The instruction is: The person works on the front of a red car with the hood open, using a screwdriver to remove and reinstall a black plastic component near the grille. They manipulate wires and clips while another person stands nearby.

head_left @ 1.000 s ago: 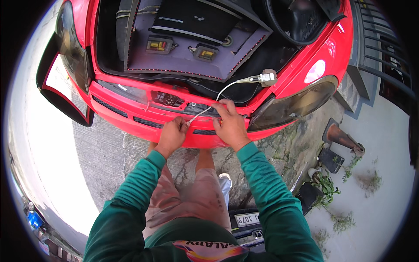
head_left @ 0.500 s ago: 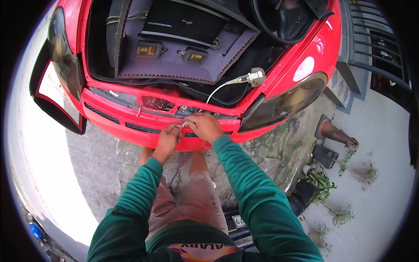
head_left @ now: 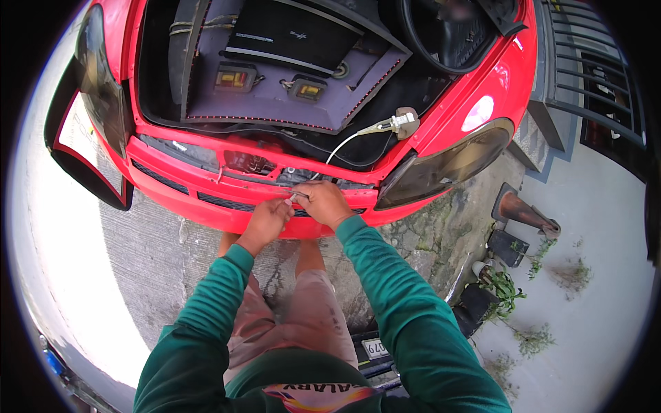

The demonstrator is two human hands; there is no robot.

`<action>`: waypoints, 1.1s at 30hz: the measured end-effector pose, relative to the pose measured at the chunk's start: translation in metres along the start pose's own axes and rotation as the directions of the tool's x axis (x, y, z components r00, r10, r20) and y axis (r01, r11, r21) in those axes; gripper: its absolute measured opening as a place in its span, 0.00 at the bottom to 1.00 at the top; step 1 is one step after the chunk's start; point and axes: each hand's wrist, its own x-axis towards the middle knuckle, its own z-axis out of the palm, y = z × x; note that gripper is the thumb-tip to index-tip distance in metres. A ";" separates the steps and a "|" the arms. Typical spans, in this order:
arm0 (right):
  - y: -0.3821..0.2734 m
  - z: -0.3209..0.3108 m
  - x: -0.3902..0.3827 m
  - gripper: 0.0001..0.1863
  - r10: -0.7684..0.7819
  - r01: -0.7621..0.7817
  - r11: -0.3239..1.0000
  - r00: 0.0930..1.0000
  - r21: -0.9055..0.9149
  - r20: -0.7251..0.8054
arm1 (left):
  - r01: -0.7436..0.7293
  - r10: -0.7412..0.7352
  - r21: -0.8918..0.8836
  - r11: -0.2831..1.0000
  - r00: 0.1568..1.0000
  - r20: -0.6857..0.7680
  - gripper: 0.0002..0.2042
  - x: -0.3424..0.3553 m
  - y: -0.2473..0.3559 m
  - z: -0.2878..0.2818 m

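Left grip [head_left: 270, 221] pinched closed on the near end of the white cable [head_left: 335, 149]. My right grip [head_left: 326, 204] is closed there too, fingertips on the same end and partly covering it. Thin dark bit at those fingertips, can't tell what. Hands sit over the red bumper [head_left: 206, 215]. Cable has no single straight axis: the near end points toward me and left, then it runs away and right, bowing across the black liner [head_left: 365, 153] to the connector [head_left: 385, 126]. Connector's long axis points right and slightly away. Cable looks thin, smooth; connector off-white, fatter, against a grey-brown lump [head_left: 412, 124]. Beyond: purple panel [head_left: 255, 113], black box [head_left: 289, 34].
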 end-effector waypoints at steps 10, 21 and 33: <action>-0.003 -0.008 0.000 0.14 0.039 -0.039 0.997 0.999 0.066 0.002 | -0.326 0.331 0.078 0.942 0.941 -0.067 0.16 0.005 -0.010 0.000; -0.006 0.000 -0.001 0.13 0.079 -0.080 0.995 0.997 0.062 0.028 | -0.341 0.349 0.145 0.929 0.936 -0.034 0.13 -0.022 -0.016 -0.012; -0.011 0.007 -0.007 0.13 0.136 -0.134 0.985 0.991 0.106 -0.018 | -0.238 0.261 0.362 0.901 0.965 -0.016 0.11 -0.025 0.024 -0.021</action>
